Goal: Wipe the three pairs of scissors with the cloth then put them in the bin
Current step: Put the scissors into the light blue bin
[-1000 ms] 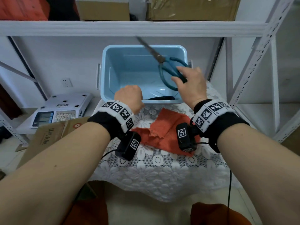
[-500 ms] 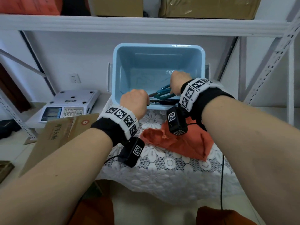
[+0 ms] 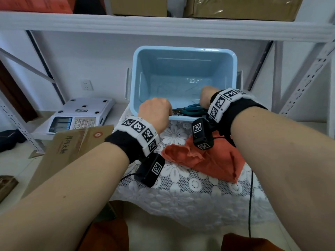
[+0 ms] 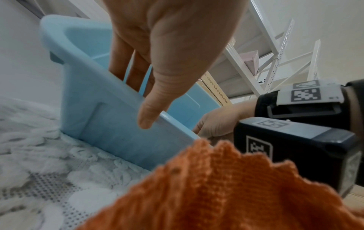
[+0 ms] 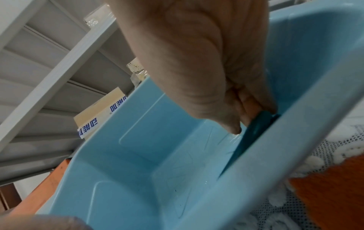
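The light blue bin (image 3: 181, 48) stands at the back of the lace-covered table. My left hand (image 3: 155, 113) pinches its near wall (image 4: 110, 124), fingers (image 4: 135, 74) inside and thumb outside. My right hand (image 3: 205, 98) reaches down inside the bin (image 5: 138, 171) and grips the teal-handled scissors (image 3: 192, 109) low against the near wall; the right wrist view shows the teal handle (image 5: 254, 132) under my fingers. A dark blade or handle (image 3: 176, 112) lies beside them, mostly hidden by the wall. The orange cloth (image 3: 213, 162) lies crumpled on the table under my right wrist.
A white shelf board (image 3: 163, 24) carrying cardboard boxes hangs just above the bin. An electronic scale (image 3: 79, 115) and a cardboard sheet (image 3: 72, 145) sit to the left. A perforated shelf upright (image 3: 299, 78) rises on the right. The lace tablecloth (image 3: 181, 196) hangs over the near table edge.
My right hand has lowered the teal scissors from above the bin's rim down inside, near the front wall. My left hand has stayed at the near rim.
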